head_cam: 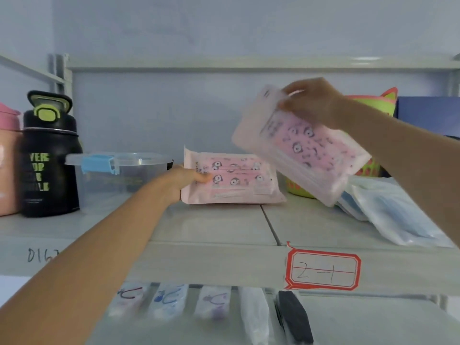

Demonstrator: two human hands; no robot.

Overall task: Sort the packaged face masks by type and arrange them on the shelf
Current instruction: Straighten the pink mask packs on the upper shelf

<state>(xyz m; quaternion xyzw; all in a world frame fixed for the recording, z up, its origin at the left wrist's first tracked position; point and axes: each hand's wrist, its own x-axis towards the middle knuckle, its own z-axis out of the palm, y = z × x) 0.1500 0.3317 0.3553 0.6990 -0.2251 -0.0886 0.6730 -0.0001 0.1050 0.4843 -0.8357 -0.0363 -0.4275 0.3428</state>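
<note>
The left hand (pixel 185 179) grips the left edge of a pink pack (pixel 232 179) of printed masks, thumb curled over its front, holding it upright on the shelf (pixel 211 225) just right of a clear tub (pixel 117 175) with a blue clip. The right hand (pixel 311 102) pinches the top corner of a second pink pack (pixel 298 145) — same cartoon print — and holds it tilted in the air, above and to the right of the first, its lower end hanging over the blue packs (pixel 395 215) that lie flat at the right of the shelf. Behind that pack sits a green basket (pixel 373 105), partly hidden. At the far left stand a black bottle (pixel 48 155) with a green-trimmed lid and a pink bottle (pixel 8 158) beside it. A red-bordered label (pixel 323 270) marked 2-1 is stuck to the shelf's front edge. On the level below lie several more packs side by side — blurred — with a black pack (pixel 295 317) at the right of that row.
</note>
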